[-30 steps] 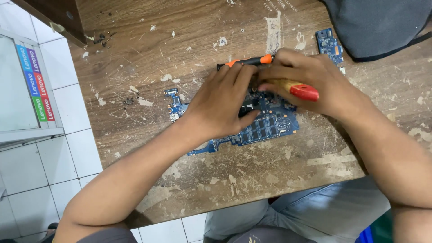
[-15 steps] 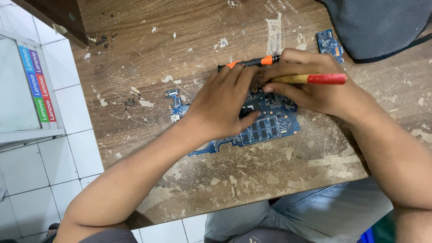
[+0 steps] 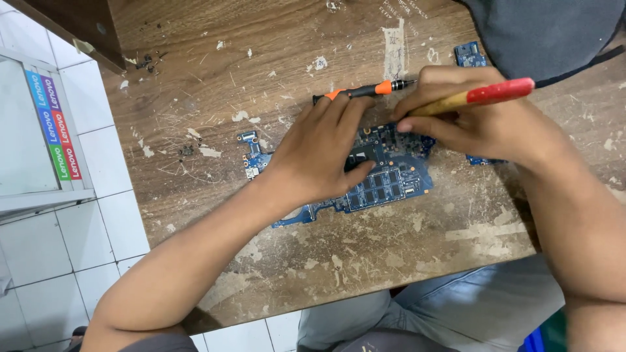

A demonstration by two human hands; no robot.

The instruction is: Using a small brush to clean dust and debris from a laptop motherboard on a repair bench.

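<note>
A blue board lies flat on the worn table, near its front edge. It is pressed down by the left hand, whose grip is spread open — fingers flat on the board, clamped on nothing. A tool with a wooden shaft and red handle is held in the right hand's closed grip, its tip hidden among the fingers at the board's upper edge. An orange-and-black screwdriver lies just beyond the fingers.

The step is judged best done with the board pinned firmly and the tool worked gently, so that no component is levered off.

Since a second ago the red handle has been swung up from low beside the hand to point out rightward; the left hand has stayed put.
</note>
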